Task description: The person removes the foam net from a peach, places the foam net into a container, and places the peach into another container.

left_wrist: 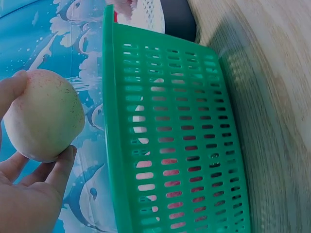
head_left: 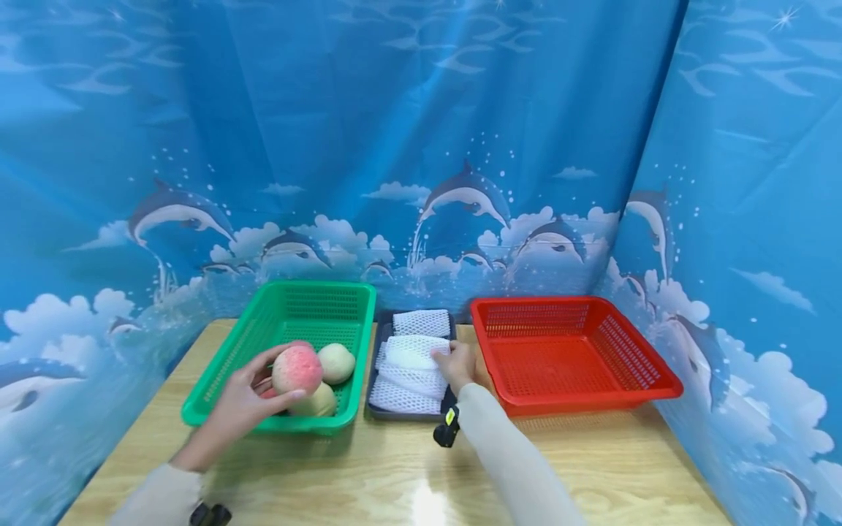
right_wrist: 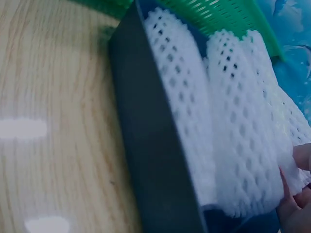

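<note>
My left hand (head_left: pixel 246 394) grips a pink and cream peach (head_left: pixel 298 370), held up over the green basket (head_left: pixel 368 343). In the left wrist view the thumb lies on one side of the peach (left_wrist: pixel 46 115) and the fingers curl under the other. Below it in the basket lie a pale round fruit (head_left: pixel 337 364) and a yellowish one (head_left: pixel 316 402). My right hand (head_left: pixel 458 363) pinches the edge of a white foam net sleeve (head_left: pixel 417 352) among several such sleeves in a dark tray (head_left: pixel 408 417). The right wrist view shows fingertips (right_wrist: pixel 302 158) at that sleeve's end.
A red basket (head_left: pixel 585 400) stands to the right of the dark tray, close by my right forearm. All of these stand on a wooden table (head_left: pixel 368 475). A blue curtain (head_left: pixel 342 146) printed with dolphins hangs behind and along the sides.
</note>
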Tool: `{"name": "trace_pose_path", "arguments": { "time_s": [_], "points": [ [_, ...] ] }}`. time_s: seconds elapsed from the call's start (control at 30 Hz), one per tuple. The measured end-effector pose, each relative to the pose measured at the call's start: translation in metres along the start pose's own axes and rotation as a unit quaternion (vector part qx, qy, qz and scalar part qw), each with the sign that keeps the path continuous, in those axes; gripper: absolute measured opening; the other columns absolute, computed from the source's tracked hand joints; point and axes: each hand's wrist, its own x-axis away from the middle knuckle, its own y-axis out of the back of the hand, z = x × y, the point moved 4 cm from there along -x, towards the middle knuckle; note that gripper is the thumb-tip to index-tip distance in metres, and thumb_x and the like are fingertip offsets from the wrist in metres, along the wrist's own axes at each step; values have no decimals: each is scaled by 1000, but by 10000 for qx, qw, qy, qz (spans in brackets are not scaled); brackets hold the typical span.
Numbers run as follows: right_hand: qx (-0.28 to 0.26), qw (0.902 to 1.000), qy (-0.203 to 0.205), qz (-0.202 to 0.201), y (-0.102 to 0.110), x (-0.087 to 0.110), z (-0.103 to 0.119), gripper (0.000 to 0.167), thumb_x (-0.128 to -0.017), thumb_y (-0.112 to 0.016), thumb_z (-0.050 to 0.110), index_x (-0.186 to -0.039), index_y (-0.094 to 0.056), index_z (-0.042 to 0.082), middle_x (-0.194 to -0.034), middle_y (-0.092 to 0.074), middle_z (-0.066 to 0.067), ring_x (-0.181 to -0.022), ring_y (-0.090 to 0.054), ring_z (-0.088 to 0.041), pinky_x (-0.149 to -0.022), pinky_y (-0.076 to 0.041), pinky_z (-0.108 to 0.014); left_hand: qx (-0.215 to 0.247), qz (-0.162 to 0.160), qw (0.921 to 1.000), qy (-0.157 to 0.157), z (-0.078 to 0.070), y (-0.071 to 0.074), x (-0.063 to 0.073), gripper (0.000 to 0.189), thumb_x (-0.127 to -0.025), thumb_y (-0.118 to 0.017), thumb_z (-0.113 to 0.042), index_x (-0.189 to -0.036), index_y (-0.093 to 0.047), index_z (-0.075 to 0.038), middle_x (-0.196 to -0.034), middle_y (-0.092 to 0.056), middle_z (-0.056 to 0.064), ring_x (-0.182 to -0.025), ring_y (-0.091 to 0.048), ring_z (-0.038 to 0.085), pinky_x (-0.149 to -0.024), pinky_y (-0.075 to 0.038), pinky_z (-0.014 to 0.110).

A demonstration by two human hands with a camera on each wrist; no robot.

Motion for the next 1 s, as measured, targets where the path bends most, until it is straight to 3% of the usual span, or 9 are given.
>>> {"name": "trace_pose_path", "arguments": {
  "time_s": [0.2,0.43,0.83,1.0],
  "points": [
    [597,9976,356,-74,-5,5,-4,12,-72,-77,5,-76,-69,-4,-66,-60,-9,-63,-47,-22,-56,-44,-31,-68,-31,10000,41,-1,6,0,78,-79,-80,-25,-144,-39,-9,-137,-46,21,-121,-51,41,-88,-56,35],
    [705,9959,498,-256,-9,6,-6,18,-70,-76,5,-62,-61,0,-57,-47,-4,-59,-38,-19,-51,-35,-28,-168,-29,9999,-23,-6,11,-2,79,-80,-79,-26,-146,-38,-10,-139,-45,20,-123,-49,40,-89,-56,38],
    [703,9962,447,-237,-9,6,-7,15,-69,-78,5,-68,-65,-1,-65,-59,-10,-61,-43,-21,-55,-42,-32,-372,-28,9991,-213,-18,17,-6,78,-82,-77,-30,-147,-37,-14,-141,-46,16,-124,-49,34,-89,-53,21],
    [751,9955,565,-145,-10,6,-4,20,-72,-78,8,-86,-68,-3,-79,-67,-16,-71,-57,-28,-66,-51,-40,-296,-34,9988,-376,-22,19,-9,78,-82,-77,-28,-147,-36,-14,-141,-45,16,-125,-48,35,-85,-49,10]
  ]
}}
